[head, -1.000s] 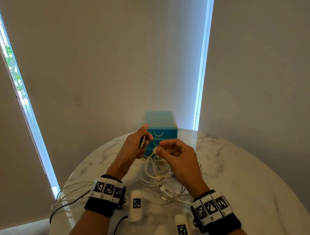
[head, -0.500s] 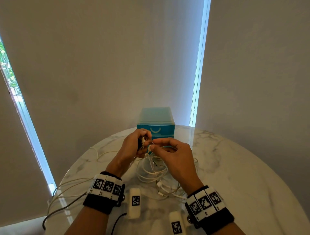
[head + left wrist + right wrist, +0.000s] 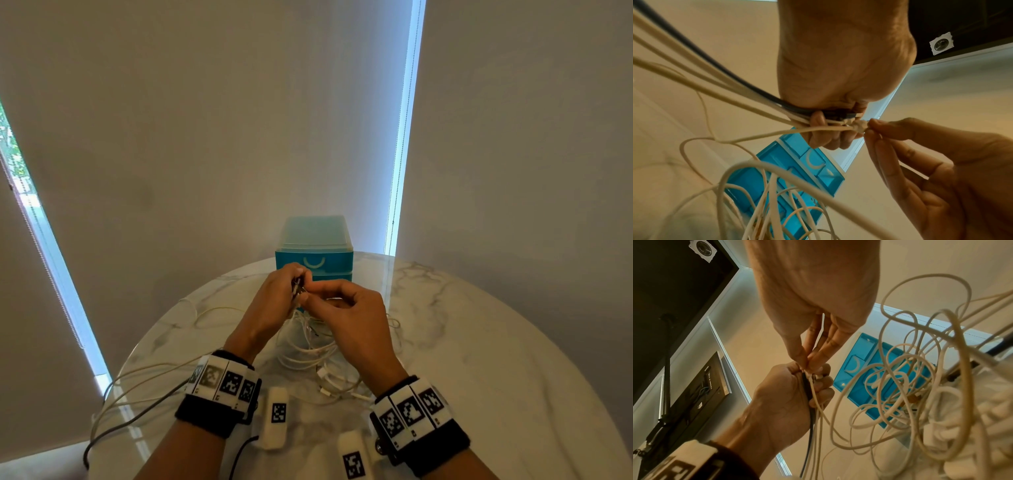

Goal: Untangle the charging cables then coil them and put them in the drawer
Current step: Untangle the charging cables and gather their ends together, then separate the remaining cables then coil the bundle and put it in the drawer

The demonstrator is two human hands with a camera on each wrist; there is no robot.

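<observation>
Cables [image 3: 310, 353] lie in a loose white tangle on the marble table [image 3: 479, 342], between the two wrists and just in front of the blue drawer unit [image 3: 313, 255], whose drawers are shut. Several strands rise from the heap to the hands, which meet above it. The left hand [image 3: 274, 305] is curled into a fist round a bundle of cable ends, a few white ones and one black cable [image 3: 701, 56], all running out of the fist toward the table's left edge. The right hand [image 3: 346, 315] pinches a small white plug [image 3: 859, 125] between thumb and fingertips, right against the left hand's fingers; its other fingers are loosely bent. More white loops hang below both hands. Two white tagged blocks [image 3: 277, 418] sit near the wrists
</observation>
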